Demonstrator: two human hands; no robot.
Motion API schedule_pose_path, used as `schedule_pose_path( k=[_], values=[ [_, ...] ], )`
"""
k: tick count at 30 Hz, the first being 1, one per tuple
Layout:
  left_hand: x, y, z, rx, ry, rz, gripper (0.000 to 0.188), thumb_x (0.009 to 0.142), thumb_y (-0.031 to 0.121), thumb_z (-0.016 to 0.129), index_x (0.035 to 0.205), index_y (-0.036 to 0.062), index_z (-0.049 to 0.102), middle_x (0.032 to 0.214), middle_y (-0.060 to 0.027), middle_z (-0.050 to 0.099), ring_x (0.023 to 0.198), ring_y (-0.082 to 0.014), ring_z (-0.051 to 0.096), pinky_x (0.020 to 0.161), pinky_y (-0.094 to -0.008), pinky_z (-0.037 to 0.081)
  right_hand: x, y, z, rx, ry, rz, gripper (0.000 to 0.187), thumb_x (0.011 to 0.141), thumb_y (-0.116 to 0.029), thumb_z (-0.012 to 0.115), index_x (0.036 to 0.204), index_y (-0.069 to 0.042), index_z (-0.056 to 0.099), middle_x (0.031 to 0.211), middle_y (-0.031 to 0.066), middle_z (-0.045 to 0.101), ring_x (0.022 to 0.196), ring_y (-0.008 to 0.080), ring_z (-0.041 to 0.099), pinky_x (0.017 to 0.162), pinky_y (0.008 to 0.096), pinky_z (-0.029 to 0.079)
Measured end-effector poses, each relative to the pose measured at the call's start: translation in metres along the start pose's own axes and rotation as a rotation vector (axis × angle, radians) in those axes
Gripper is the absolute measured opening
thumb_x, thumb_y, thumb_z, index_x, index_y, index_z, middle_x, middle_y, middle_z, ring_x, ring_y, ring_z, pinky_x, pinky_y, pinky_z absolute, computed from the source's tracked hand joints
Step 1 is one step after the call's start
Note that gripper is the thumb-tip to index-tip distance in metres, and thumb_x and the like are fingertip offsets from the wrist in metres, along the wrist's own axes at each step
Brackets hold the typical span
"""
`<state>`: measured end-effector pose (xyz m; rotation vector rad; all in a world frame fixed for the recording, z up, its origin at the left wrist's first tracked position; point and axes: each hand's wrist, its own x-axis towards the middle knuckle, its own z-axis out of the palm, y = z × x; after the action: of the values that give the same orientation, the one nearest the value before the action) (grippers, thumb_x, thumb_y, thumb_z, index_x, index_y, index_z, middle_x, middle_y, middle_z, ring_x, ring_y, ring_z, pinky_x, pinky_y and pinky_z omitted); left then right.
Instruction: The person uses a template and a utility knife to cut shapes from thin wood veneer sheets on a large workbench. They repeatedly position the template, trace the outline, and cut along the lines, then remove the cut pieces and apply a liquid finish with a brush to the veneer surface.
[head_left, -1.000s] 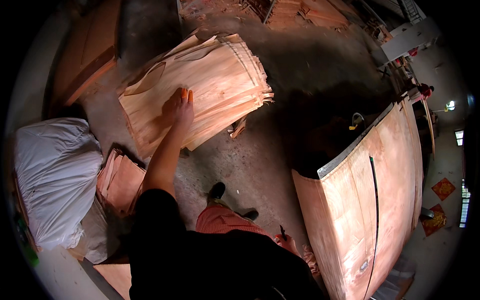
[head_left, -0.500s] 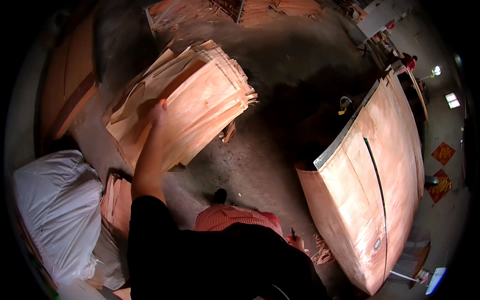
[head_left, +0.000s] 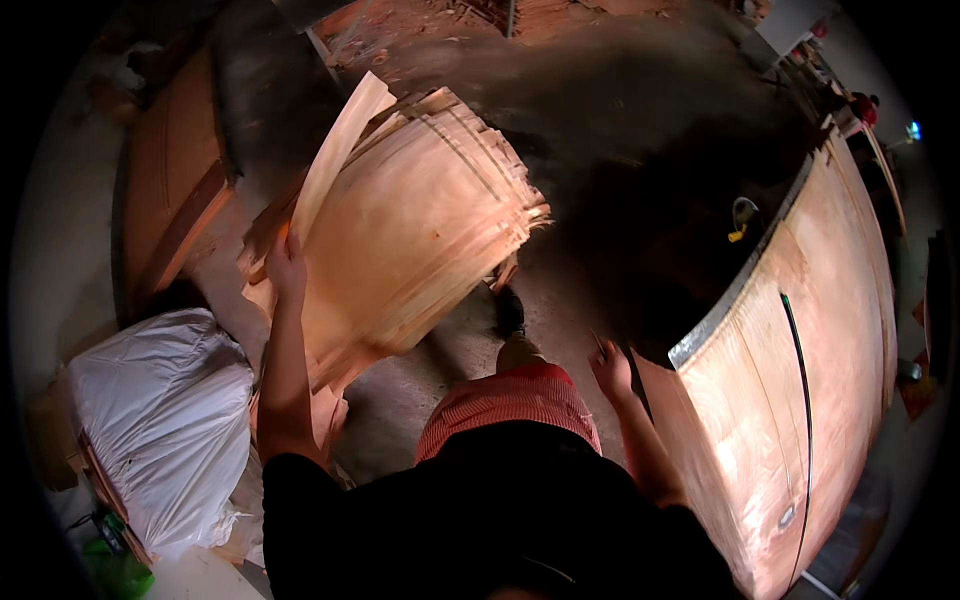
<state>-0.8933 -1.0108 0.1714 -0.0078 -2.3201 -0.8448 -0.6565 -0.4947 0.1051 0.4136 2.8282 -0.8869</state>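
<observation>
My left hand [head_left: 287, 265] is closed on a long narrow strip of wood veneer [head_left: 342, 150], which rises curved from the left edge of a stack of veneer sheets [head_left: 420, 220]. Something small and orange shows at its fingertips. The stack's far right edge is ragged and layered. My right hand [head_left: 612, 374] is in front of me, near the corner of the large veneer-covered pile on the right. Its fingers are closed round a thin dark tool [head_left: 599, 342], too small to name.
Pale veneer sheets cover the right-hand pile [head_left: 750, 390], with a thin black strip [head_left: 796, 360] lying along them. White sheeting wraps a bundle [head_left: 165, 400] at left. Beyond it stands a brown board stack [head_left: 175, 190]. Veneer scraps [head_left: 560, 15] lie at the far edge.
My left hand has drawn back toward the stack's left edge, lifting the strip up and away. My right hand has come forward from beside my body with the tool. One foot has moved toward the stack.
</observation>
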Motion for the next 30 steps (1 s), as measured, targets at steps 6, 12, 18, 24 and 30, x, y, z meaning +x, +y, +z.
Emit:
schedule_pose_path(
  k=[6,12,18,24,30],
  values=[
    [0.032,0.016,-0.008,0.105,-0.058,-0.183,0.025,0.085,0.018,0.047,0.1,-0.0011,0.054,0.085,-0.015,0.059,0.077,-0.0173,0.058,0.066,-0.0269,0.044,0.195,-0.136,0.013,-0.03,-0.22,-0.409,0.046,0.074,-0.017,0.054,0.118,-0.019,0.042,0.098,0.0127,0.048,0.08,0.0322,0.053,0.067,0.0392,0.045],
    [0.048,0.001,-0.018,0.252,0.014,-0.191,0.022,0.084,0.013,0.048,0.1,0.0019,0.056,0.087,-0.0132,0.059,0.076,-0.0198,0.057,0.068,-0.0269,0.043,0.29,-0.176,0.048,-0.372,-0.349,-0.704,0.029,0.073,-0.028,0.058,0.093,-0.008,0.052,0.097,0.0113,0.05,0.069,0.0287,0.058,0.059,0.0368,0.047],
    [0.053,0.0,-0.04,0.093,0.099,-0.2,0.022,0.086,0.011,0.046,0.101,-0.0028,0.055,0.09,-0.0068,0.059,0.082,-0.0097,0.053,0.074,-0.0215,0.041,0.296,-0.158,0.048,-0.398,-0.191,-1.029,0.047,0.066,-0.019,0.063,0.11,-0.016,0.049,0.08,0.0034,0.055,0.071,0.0215,0.057,0.056,0.0303,0.047],
    [0.059,-0.002,-0.068,0.124,0.319,-0.158,0.017,0.083,0.015,0.051,0.091,0.0018,0.059,0.074,-0.0117,0.061,0.062,-0.0141,0.056,0.058,-0.0241,0.044,0.283,-0.19,0.004,-0.253,-0.251,-1.14,0.047,0.056,-0.009,0.065,0.101,-0.013,0.055,0.074,0.0041,0.053,0.066,0.0219,0.056,0.055,0.0303,0.046],
    [0.08,0.011,-0.094,0.334,0.455,-0.03,0.013,0.081,0.016,0.055,0.082,0.0035,0.06,0.058,-0.0131,0.054,0.044,-0.0195,0.047,0.043,-0.0282,0.038,0.245,-0.217,-0.047,-0.073,0.032,-1.065,0.032,0.053,0.0,0.06,0.083,-0.009,0.061,0.073,0.0079,0.056,0.064,0.0258,0.056,0.055,0.0315,0.047]
  ],
)
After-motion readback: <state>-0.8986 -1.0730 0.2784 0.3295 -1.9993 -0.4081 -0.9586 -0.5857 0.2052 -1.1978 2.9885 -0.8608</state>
